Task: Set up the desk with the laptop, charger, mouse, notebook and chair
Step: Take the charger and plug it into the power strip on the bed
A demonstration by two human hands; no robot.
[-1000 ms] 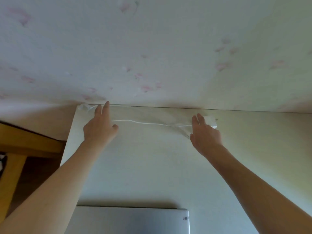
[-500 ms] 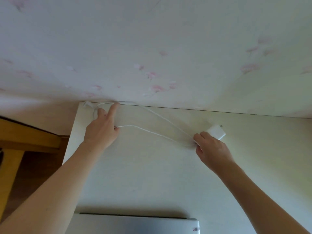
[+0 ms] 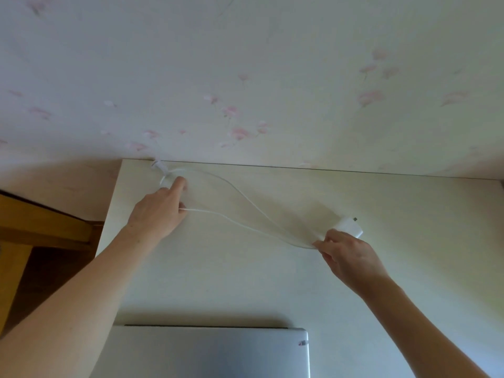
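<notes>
A white charger cable [image 3: 240,196] runs in two strands across the white desk [image 3: 245,282]. My left hand [image 3: 161,211] grips the cable near the desk's back left corner, index finger stretched toward the cable's plug end [image 3: 159,166]. My right hand [image 3: 346,255] pinches both strands next to the white charger brick [image 3: 347,225], which lies just behind its fingers. The closed silver laptop [image 3: 212,351] lies at the near edge of the desk. No mouse, notebook or chair is in view.
A flowered wall [image 3: 245,77] rises straight behind the desk. A wooden furniture piece [image 3: 41,222] stands to the left of the desk, over a dark floor. The desk runs on to the right edge of the view.
My right hand has drawn back toward me and to the right with the cable, so the two strands are stretched longer. My left hand stays at the back left corner.
</notes>
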